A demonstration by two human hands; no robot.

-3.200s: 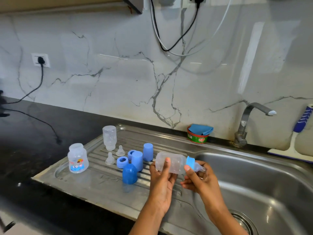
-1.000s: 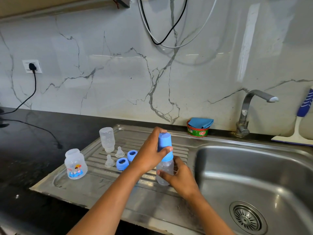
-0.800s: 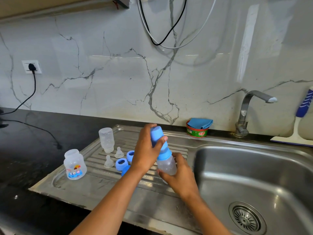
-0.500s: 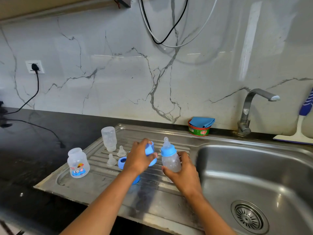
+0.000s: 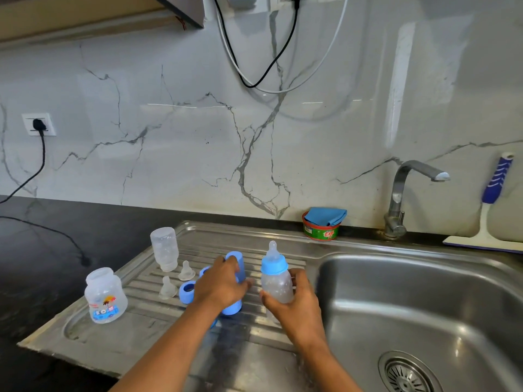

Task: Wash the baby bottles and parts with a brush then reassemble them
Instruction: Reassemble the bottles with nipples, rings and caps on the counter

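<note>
On the drainboard (image 5: 113, 343), a cap (image 5: 240, 264) stands at the left hand (image 5: 220, 284), a bottle (image 5: 276, 284) at the right hand (image 5: 297, 304); ring (image 5: 186, 291) and teat (image 5: 167, 287) lie further left, basin (image 5: 424, 301) further right.

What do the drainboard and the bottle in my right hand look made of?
Drainboard: likely stainless steel, brushed finish; grey, ribbed, with soft reflections. Bottle: probably plastic, cloudy and translucent; its collar is opaque matte blue, the teat clear, maybe silicone.

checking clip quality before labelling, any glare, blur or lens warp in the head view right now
Head view: glare streaks on the glossy marble wall and bright patches in the sink basin; wide-angle stretch toward the corners; the left hand, its grip on the blue cap, looks slightly soft; the right hand and the bottle read clearly.
</note>
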